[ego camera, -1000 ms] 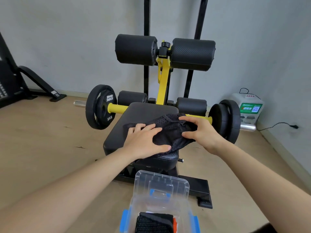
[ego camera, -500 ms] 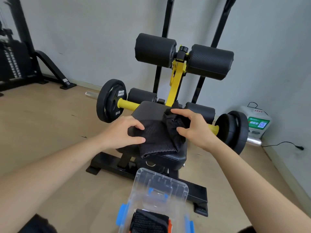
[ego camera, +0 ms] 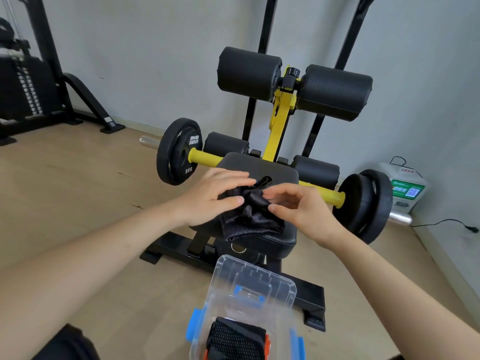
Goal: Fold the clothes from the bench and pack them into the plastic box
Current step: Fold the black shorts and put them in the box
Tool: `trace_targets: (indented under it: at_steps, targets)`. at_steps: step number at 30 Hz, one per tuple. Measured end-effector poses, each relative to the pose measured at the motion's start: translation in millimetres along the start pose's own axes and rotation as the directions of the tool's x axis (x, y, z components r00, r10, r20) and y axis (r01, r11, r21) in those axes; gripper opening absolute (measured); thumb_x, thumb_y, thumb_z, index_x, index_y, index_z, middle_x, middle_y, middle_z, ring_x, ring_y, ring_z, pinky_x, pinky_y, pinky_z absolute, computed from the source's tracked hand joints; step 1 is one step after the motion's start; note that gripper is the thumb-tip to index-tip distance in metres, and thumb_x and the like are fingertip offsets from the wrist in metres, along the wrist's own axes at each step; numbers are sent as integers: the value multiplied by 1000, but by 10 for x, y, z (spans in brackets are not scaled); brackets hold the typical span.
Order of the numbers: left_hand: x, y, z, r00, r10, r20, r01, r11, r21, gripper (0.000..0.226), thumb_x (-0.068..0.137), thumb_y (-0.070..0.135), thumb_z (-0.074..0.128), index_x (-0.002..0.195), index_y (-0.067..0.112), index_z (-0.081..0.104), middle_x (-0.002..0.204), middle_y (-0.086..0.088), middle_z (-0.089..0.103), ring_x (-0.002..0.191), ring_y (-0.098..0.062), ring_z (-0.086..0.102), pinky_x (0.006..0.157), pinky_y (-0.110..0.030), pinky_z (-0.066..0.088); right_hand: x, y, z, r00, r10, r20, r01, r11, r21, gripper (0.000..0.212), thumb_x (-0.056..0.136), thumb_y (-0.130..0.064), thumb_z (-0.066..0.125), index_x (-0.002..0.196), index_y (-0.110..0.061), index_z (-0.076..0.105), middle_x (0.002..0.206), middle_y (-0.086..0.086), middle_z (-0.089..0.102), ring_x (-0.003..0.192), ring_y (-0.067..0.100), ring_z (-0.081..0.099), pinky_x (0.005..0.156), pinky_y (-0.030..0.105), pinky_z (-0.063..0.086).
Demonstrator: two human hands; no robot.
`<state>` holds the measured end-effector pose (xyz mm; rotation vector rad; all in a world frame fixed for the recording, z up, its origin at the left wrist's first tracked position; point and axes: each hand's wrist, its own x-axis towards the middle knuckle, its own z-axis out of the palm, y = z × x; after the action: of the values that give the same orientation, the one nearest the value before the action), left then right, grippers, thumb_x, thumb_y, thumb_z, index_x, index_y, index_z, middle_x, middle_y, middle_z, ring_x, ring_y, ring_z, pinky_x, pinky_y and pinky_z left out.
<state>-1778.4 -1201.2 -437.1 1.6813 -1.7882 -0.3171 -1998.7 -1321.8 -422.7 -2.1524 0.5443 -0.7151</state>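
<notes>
Left hand and right hand pinch one black garment; one folded garment lies in the plastic box.

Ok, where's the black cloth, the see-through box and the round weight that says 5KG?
black cloth (ego camera: 253,226): head view, its folded lower part.
plastic box (ego camera: 259,275): head view, its clear far end.
weight plate (ego camera: 172,144): head view, its black face.

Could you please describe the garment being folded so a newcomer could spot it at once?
Find the black-and-yellow weight bench by the grey wall. On its seat pad lies a black mesh garment, left hand and right hand on it. Unlike the folded piece in the plastic box, it is crumpled.
</notes>
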Motion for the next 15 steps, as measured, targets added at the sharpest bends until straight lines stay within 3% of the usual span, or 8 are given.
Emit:
trace_targets:
  at_steps: [3, 6, 8, 10, 13, 15]
  targets:
    - [30, 97, 29, 990, -50, 134, 45, 998, 42, 43, 102, 38, 52, 144, 46, 45, 138, 32, 33, 136, 9, 11, 117, -35, 13, -38, -28, 17, 994, -14, 109, 2, 994, 108, 29, 86, 4, 70, 111, -10, 71, 104, 3, 76, 102, 16, 71, 95, 29, 55]
    - [32, 21, 27, 985, 30, 170, -65, 976, 206, 36, 94, 49, 54, 130, 46, 57, 130, 35, 48, 136, -2, 22, 115, -43, 18, -65, -17, 19, 999, 16, 52, -28, 974, 224, 24, 85, 5, 71, 105, -8, 72, 100, 6, 77, 100, 19, 72, 92, 27, 55]
    - [-6, -72, -4, 986, 25, 167, -68, 965, 255, 37, 86, 60, 52, 120, 48, 60, 127, 29, 54, 133, -6, 30, 110, -44, 25, -54, 65, 5, 992, 79, -102, -64, 989, 136, 13, 86, -6, 74, 95, -15, 75, 93, 1, 76, 91, 15, 71, 88, 29, 56]
    - [-58, -116, -41, 988, 38, 148, -84, 944, 318, 41, 81, 67, 50, 117, 49, 59, 123, 28, 53, 124, -6, 38, 106, -41, 32, -41, 143, 3, 966, 191, -173, -195, 981, -2, 4, 87, -26, 74, 87, -22, 75, 84, -4, 74, 79, 10, 67, 79, 32, 56]
    - [-110, -115, -86, 990, 48, 132, -95, 921, 377, 38, 80, 61, 51, 115, 49, 58, 118, 26, 52, 113, -4, 44, 98, -36, 42, -3, 170, 84, 932, 345, -111, -359, 922, -143, 32, 83, -57, 67, 89, -27, 72, 86, -9, 73, 84, 7, 67, 77, 30, 56]
    - [-117, -126, -113, 991, -11, 130, -25, 962, 271, 33, 80, 50, 45, 109, 49, 61, 115, 25, 55, 110, -2, 48, 94, -38, 45, 31, 106, 167, 930, 360, -77, -368, 906, -208, 39, 81, -61, 67, 93, -25, 71, 89, -8, 71, 86, 8, 66, 77, 29, 55]
